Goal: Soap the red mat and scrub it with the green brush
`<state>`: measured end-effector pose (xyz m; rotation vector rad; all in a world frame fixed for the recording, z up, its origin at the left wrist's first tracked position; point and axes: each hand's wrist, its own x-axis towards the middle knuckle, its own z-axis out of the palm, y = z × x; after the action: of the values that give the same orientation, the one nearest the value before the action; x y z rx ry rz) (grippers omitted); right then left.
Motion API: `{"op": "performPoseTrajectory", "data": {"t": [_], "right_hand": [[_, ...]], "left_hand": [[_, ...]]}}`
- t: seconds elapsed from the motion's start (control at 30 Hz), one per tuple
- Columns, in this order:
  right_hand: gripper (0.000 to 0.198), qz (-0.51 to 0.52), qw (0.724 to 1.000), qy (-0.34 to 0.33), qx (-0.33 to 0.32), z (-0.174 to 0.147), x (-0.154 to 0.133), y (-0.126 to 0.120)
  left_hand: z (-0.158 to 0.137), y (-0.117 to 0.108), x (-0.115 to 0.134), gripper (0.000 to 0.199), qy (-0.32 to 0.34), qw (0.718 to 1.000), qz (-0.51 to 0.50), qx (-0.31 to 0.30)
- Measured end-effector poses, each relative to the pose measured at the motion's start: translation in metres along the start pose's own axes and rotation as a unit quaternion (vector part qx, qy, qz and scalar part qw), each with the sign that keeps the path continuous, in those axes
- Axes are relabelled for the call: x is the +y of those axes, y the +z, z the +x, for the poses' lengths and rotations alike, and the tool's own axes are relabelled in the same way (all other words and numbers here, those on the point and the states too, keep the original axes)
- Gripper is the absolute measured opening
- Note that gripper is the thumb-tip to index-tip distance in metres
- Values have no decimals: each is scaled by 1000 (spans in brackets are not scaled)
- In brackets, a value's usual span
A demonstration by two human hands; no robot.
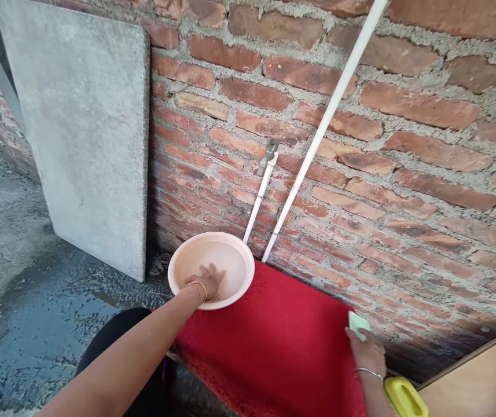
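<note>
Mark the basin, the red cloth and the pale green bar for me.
Basin (250, 270), head view: right side of its rim.
Red cloth (282, 327), head view: bare middle.
Pale green bar (357, 322), head view: its uncovered upper part.

Brick wall (430, 104), white pipes (329, 117), grey slab (85, 139), wet ground (35, 313)

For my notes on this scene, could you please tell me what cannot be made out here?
All in the head view:
Left hand: water veils its fingers; whether they touch the basin's floor is unclear.
Pale green block: partly covered by the right hand.
Red cloth: near end cut off by the bottom edge.
Yellow object: cut off by the bottom edge.
</note>
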<state>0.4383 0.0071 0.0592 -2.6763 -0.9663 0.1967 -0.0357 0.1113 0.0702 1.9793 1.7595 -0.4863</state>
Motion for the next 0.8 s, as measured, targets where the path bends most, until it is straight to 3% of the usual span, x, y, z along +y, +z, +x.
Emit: {"op": "performPoseTrajectory", "data": {"t": [0.13,0.23,0.33,0.4,0.47,0.57,0.7,0.8], "right_hand": [[54,34,989,-140,-36,-64,-74,49],[43,33,961,-269,-61,-120,-139,81],[36,38,943,-323,-76,-159,-184,99],[35,35,939,-332,-82,-166,-194,103],[35,26,943,-320,-82,-158,-187,100],[37,5,962,-263,-67,-124,-147,79],[47,-29,987,-154,-37,-68,-50,37],[53,-18,999,-50,11,-33,29,18]], "left_hand": [[-4,-2,-1,91,1,1000,-5,0],[-4,-1,-4,90,1,1000,4,-2],[-2,2,-6,90,4,1000,7,12],[0,3,-8,91,1,1000,9,14],[2,3,-8,89,-2,1000,14,7],[2,3,-8,87,-1,1000,15,2],[2,4,-8,90,0,1000,11,8],[2,4,-7,92,3,1000,8,8]]}}
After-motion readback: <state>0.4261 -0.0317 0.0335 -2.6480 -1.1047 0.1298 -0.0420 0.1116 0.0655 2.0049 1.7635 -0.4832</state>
